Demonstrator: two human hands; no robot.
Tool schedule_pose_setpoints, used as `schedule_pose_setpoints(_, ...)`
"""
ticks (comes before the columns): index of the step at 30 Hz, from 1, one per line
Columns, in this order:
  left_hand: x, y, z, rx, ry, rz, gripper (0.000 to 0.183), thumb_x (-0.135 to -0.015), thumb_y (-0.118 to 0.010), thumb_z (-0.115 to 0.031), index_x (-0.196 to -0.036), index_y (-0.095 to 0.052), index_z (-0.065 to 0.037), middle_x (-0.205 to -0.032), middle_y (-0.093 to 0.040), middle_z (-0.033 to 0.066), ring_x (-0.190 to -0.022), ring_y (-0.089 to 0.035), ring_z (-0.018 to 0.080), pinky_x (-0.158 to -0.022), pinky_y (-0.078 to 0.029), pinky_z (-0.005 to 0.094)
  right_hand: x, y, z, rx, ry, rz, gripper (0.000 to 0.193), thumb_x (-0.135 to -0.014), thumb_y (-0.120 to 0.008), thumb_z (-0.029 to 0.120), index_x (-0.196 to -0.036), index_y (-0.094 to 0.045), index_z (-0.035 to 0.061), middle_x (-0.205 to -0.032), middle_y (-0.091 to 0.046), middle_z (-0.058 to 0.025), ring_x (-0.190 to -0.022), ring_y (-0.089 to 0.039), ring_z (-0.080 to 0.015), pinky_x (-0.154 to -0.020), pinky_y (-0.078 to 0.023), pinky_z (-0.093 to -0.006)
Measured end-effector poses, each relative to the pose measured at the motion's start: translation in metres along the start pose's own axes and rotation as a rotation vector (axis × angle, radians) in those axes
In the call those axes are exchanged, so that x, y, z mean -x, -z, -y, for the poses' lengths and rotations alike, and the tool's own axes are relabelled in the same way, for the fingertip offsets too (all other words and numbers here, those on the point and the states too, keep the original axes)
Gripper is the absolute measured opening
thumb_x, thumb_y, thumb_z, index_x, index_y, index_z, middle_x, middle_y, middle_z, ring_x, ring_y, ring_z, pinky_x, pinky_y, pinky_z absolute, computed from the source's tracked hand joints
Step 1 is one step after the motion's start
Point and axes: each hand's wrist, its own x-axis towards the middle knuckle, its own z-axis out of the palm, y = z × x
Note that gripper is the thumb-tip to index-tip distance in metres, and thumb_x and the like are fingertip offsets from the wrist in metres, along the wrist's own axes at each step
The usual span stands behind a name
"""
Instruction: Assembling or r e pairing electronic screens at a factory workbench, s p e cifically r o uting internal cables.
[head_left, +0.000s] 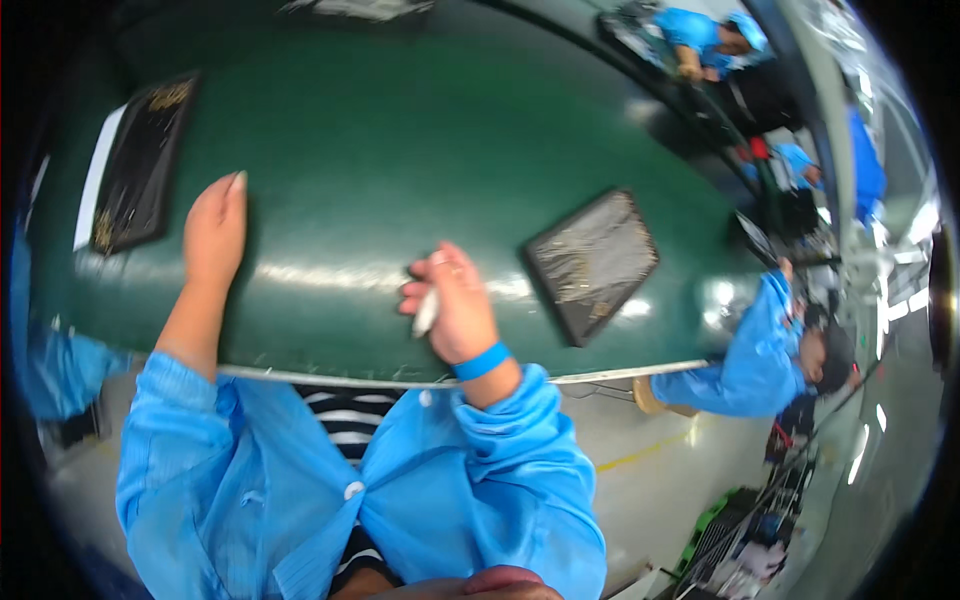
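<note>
My left hand (216, 228) is over the green tabletop (350, 150), just right of a dark flat rectangular pack (145, 165). Only its back and thumb show. The other fingers are hidden beneath, so I cannot see whether it holds anything. Nearer the front edge, my right hand (458, 308), with a blue band at the wrist, has its fingers curled around a short white tapered object (426, 312). Its exact kind is not clear. To the right of that hand lies a second dark rectangular pack (595, 265), its top covered in wrinkled shiny film, untouched.
A white strip (98, 180) runs along the left pack's outer side. A shiny wrapped item (365, 8) lies at the far edge. A person in blue (745, 350) is close to the table's right end; others (705, 40) work beyond. The pale front edge (620, 373) borders my body.
</note>
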Motion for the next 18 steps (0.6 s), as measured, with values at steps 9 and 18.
schedule_pose_setpoints(9,0.006,-0.003,-0.019,-0.105,-0.015,0.056,0.028,-0.082,-0.042,-0.022,-0.089,-0.055,0.002,-0.089,-0.056,0.0169,-0.084,-0.051,0.0322,-0.074,-0.04,0.0363,0.004,0.011,0.004,-0.059,-0.058,0.053,0.054,-0.081,-0.049,0.025,-0.122,-0.022,0.0037,-0.094,-0.048,-0.0106,-0.068,-0.053,-0.0169,-0.055,-0.049,-0.029)
schedule_pose_setpoints(18,0.006,0.001,-0.019,-0.2,-0.011,0.067,0.028,-0.083,-0.041,-0.022,-0.091,-0.054,0.0,-0.091,-0.055,0.015,-0.086,-0.05,0.0304,-0.077,-0.038,0.0359,0.005,0.007,0.004,-0.025,-0.074,0.103,0.054,-0.081,-0.049,0.03,-0.122,-0.026,0.0039,-0.098,-0.047,-0.0109,-0.072,-0.051,-0.0152,-0.058,-0.048,-0.0281)
